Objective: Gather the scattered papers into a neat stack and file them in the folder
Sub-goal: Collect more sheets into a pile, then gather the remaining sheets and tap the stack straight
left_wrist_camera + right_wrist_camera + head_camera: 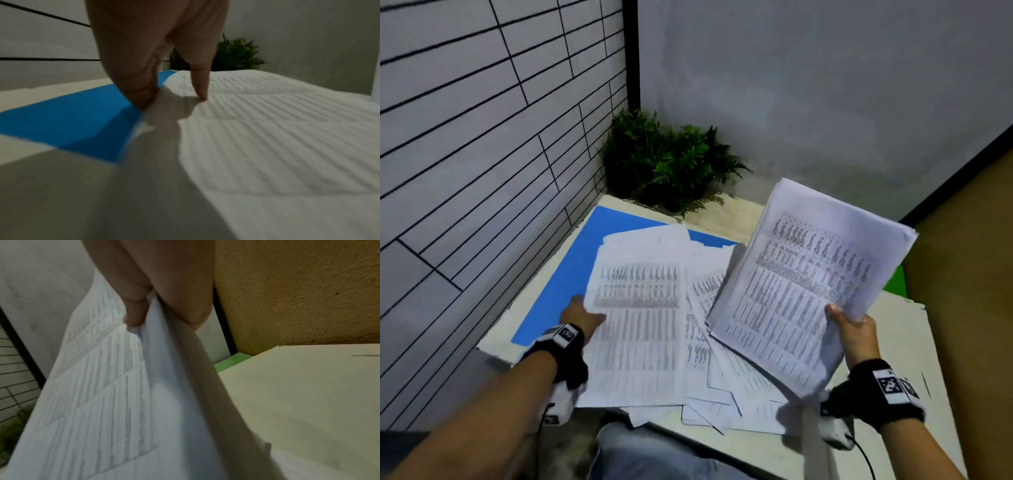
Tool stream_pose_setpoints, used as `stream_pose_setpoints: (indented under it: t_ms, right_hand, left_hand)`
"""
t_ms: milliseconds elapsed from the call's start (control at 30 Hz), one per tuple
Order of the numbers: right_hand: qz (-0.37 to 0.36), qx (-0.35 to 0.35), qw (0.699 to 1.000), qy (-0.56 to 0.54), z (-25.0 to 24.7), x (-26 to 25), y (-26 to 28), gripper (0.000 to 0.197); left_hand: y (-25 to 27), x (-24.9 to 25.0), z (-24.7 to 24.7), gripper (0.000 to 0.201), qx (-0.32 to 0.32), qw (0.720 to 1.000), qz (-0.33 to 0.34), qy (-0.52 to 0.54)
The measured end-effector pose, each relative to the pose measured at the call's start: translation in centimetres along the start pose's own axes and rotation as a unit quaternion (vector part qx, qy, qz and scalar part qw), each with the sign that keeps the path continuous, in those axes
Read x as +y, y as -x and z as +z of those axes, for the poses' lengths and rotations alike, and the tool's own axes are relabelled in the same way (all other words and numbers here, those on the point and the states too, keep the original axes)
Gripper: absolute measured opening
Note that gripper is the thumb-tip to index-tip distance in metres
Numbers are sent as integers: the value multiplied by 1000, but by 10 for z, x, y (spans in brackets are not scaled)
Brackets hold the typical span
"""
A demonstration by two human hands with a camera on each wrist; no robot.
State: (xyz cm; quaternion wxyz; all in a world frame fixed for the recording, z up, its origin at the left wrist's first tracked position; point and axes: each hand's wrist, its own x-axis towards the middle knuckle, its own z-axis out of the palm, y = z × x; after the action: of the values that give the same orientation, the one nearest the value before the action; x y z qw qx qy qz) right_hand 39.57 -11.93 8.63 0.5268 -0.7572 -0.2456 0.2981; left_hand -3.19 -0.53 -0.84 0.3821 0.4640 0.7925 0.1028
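Several printed sheets point(715, 387) lie fanned out on the white table point(900, 342), partly covering a blue folder point(565, 274) that lies flat at the left. My left hand point(585, 308) is at the left edge of the top sheet point(637, 325). In the left wrist view that hand point(172, 100) has its thumb pressing on the sheet point(267, 129) and its fingers pinching the slightly raised edge over the folder point(61, 123). My right hand point(846, 318) grips the lower corner of a gathered stack point(808, 281), tilted up above the table. That stack point(102, 402) is pinched between the thumb and fingers of my right hand point(148, 318).
Potted ferns point(664, 161) stand in the far corner of the table. A tiled wall runs along the left and a grey wall along the back. A green item point(895, 279) shows at the table's right edge beside a brown surface point(962, 257). My knees point(654, 452) are at the near edge.
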Motion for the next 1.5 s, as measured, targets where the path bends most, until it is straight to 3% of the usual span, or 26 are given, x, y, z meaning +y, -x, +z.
stream_pose_setpoints:
  t_ms: [67, 167, 267, 333, 367, 500, 633, 700, 867, 967, 1067, 1300, 1400, 1500]
  right_hand:
    - [9, -4, 1000, 13, 1, 3, -1, 4]
    - [12, -1, 1000, 18, 0, 6, -3, 20]
    - [19, 9, 1000, 15, -5, 4, 0, 4]
    - [21, 10, 1000, 10, -8, 5, 2, 8]
    - [20, 8, 1000, 10, -10, 7, 2, 9]
    - [27, 3, 999, 41, -15, 11, 3, 8]
    - [21, 1, 995, 98, -19, 13, -2, 20]
    - [15, -6, 992, 125, -21, 14, -2, 25]
    - [-7, -29, 979, 201, -17, 9, 0, 25]
    - [-20, -41, 974, 223, -13, 2, -2, 23]
    - [-30, -52, 971, 231, -8, -7, -3, 24]
    - [-29, -76, 965, 251, -5, -7, -2, 30]
    - [-39, -61, 974, 214, -5, -18, -1, 16]
    - [-45, -43, 988, 139, -4, -40, -6, 2]
  left_hand:
    - [2, 9, 6, 55, -54, 998, 11, 20]
    - [6, 25, 16, 45, -99, 991, 5, 95]
    - [7, 34, 22, 71, -122, 976, -16, 182]
    - [0, 33, 28, 99, -157, 967, -13, 198]
    - [-3, 33, 31, 97, -167, 968, -9, 186]
    - [9, 50, 31, 45, -126, 987, 76, 57]
    - [15, 79, -12, 18, -69, 979, 159, 109]
    - [15, 82, -31, 24, -61, 976, 161, 133]
    - [33, 96, -46, 24, -15, 975, 208, 71]
    - [41, 110, -59, 23, -38, 963, 233, 133]
    - [60, 124, -77, 15, -3, 957, 261, 125]
    - [120, 171, -147, 35, 176, 906, 340, 181]
    - [140, 187, -168, 30, 198, 864, 377, 268]
    - [135, 190, -179, 31, 207, 850, 368, 316]
